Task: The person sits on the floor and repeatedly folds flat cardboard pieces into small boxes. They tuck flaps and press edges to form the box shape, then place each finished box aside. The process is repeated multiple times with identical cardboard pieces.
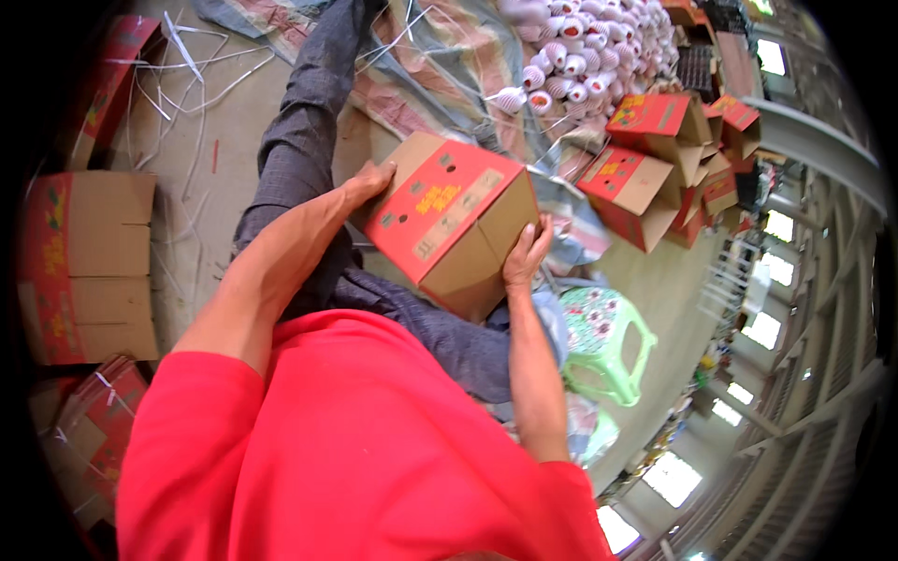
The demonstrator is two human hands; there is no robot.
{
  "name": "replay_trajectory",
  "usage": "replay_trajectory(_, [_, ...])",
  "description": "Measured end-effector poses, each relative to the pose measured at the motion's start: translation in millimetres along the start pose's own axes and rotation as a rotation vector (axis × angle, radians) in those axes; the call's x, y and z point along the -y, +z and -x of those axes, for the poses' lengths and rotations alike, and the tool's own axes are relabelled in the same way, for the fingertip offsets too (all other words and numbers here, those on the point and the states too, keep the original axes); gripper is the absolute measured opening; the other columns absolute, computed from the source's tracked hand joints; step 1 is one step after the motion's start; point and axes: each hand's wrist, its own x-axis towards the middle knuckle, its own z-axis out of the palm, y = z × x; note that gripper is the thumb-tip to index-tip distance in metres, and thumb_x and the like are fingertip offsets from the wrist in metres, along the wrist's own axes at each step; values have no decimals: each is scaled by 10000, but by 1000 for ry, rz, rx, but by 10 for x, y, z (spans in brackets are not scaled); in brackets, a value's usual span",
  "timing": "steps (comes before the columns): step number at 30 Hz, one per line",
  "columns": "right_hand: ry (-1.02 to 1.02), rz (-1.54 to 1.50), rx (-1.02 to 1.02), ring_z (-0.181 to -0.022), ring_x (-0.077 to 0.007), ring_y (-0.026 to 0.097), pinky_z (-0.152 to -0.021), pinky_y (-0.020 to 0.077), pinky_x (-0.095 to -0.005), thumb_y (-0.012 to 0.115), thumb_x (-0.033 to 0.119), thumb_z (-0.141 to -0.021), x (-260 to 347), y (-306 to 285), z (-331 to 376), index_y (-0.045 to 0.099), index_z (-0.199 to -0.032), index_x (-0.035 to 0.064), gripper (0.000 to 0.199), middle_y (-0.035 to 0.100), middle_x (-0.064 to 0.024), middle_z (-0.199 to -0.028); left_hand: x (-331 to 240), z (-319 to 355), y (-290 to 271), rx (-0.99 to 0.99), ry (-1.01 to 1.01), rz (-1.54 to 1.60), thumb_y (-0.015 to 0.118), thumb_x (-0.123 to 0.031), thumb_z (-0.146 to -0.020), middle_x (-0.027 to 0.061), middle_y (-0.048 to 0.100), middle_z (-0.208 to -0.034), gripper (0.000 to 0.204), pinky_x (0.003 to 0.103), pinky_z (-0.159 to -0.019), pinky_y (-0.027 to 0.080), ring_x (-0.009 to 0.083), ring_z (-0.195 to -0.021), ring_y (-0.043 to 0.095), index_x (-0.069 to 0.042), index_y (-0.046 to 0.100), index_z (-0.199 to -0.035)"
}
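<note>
A red shirt (355, 449) is filling the bottom of the view, right under the camera. Two bare arms are reaching out from it. The left hand (369, 182) is pressing flat on the far left corner of a red and brown cardboard box (454, 220). The right hand (526, 257) is pressing on the box's brown right side, fingers spread. Both hands are gripping the box between them. The box is sitting tilted over the person's lap, above the grey trousers (299, 140). Just to the right, a green plastic stool (608, 341) is standing on the floor. Farther off, more open red boxes (655, 173) are lying in a bunch. Behind them, fruits wrapped in white foam nets (580, 51) are piling up on a sheet. On the left, flat folded boxes (89, 266) are lying on the floor.
</note>
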Motion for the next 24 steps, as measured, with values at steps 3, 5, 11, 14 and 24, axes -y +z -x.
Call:
replay_trajectory(3, [148,-133,-30,-1214,-364,585,-1074,431,-458,555,384,-1058,-300,-151,83,557,-1347,-63,533,611,-239,-1303,-543,483,-181,187,16,21,742,-530,-926,148,697,-1034,714,392,-834,508,269,-923,640,61,635,-1313])
replay_trajectory(5, [210,-250,-15,-1178,-290,615,-1018,470,-427,579,370,-1056,-441,-278,160,571,-1306,-56,494,632,-196,-1269,-850,861,-446,292,142,125,774,-439,-930,80,694,-908,575,360,-741,500,203,-806,619,45,683,-1227])
replay_trajectory(11, [469,-715,111,-1119,-236,672,-935,540,-389,585,272,-1055,-632,-242,387,588,-1344,-23,413,688,-127,-1248,-1678,1749,-1225,248,847,48,803,-182,-873,140,690,-944,378,381,-768,518,222,-874,665,21,645,-1149])
replay_trajectory(14, [608,-581,152,-1170,-262,667,-967,541,-379,508,283,-1097,-513,-280,181,535,-1401,-40,444,665,-165,-1307,-2008,2202,-1347,99,1141,-249,776,-164,-838,262,661,-1000,351,454,-814,536,418,-974,693,15,583,-1071])
replay_trajectory(24, [527,-562,420,-1293,-379,617,-1017,523,-459,471,497,-1098,706,-207,-278,431,-1438,-75,667,593,-285,-1418,-1198,2537,-941,219,1327,-1004,668,-173,-898,112,675,-978,193,451,-852,538,309,-965,686,-98,646,-1075])
